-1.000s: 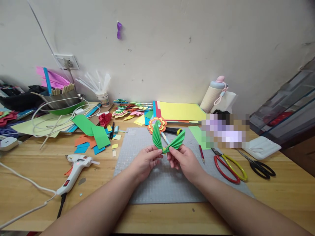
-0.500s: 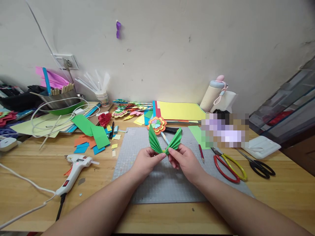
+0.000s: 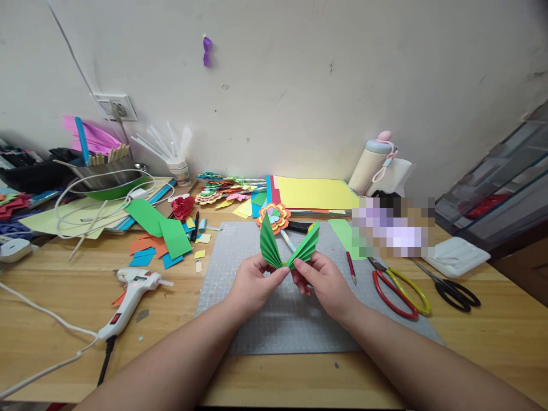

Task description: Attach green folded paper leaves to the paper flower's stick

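Over the grey cutting mat (image 3: 291, 328), a green pleated paper leaf pair (image 3: 269, 245) stands in a V between both hands. My left hand (image 3: 256, 284) pinches its lower left side near the joined base, thumb in front. On the other side my right hand (image 3: 323, 279) grips the base of the right leaf between thumb and fingers. A bit of yellow shows at the joint; the fingers partly hide it. Just behind the leaves lies a layered paper flower (image 3: 274, 217) in orange, yellow and white, with a striped stem running down behind them.
A white hot glue gun (image 3: 135, 302) lies left with its cord. Green paper pieces (image 3: 175, 237) and scraps are nearby. At right are a red pencil (image 3: 351, 268), red-and-yellow-handled scissors (image 3: 400, 294) and black scissors (image 3: 456, 291). Behind stand stacked coloured paper (image 3: 317, 194) and a bottle (image 3: 370, 165).
My left hand has shifted slightly right, its thumb now over the base of the leaves. The leaves have tilted and dropped a little. My right hand has hardly moved.
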A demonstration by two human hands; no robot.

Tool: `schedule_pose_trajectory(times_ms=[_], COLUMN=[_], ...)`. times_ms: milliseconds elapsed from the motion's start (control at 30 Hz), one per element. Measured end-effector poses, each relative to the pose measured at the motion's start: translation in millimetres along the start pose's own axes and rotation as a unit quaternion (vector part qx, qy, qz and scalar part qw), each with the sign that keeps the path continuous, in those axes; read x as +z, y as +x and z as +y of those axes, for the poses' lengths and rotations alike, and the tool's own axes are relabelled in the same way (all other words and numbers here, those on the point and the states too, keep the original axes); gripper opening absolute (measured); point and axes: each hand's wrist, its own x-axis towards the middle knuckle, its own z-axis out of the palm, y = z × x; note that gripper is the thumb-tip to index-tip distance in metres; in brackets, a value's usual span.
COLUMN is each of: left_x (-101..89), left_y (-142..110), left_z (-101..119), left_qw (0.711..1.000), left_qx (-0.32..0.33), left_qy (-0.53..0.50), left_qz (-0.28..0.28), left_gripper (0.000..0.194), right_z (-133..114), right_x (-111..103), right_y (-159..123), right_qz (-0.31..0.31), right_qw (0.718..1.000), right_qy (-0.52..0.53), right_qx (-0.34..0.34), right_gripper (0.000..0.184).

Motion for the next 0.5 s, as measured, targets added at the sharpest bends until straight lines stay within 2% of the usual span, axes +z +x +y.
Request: schedule_pose_trajectory(times_ms=[133,300,500], left_x=[0.8,2.4,4.3], left_y=[1,1,1], left_z=[-4,-12,-6], left_qw=[0.998,0.998,0.996], left_qx=[-0.022,-0.039,-0.061], left_qy=[-0.042,-0.028,-0.064], left_qz=[-0.039,-0.037,-0.027], left_gripper=[0.022,0.040,0.027], right_z=[-1,-3,-2], right_x=[-1,0,0], right_y=[0,1,1], right_qz=[0.014,0.041,0.030], right_qw=[1.000,0.999,0.999], right_qy=[-0.008,-0.007,-0.009], right_qx=[-0.011,-0.016,0.002], right_gripper=[0.030,0.031,0.032])
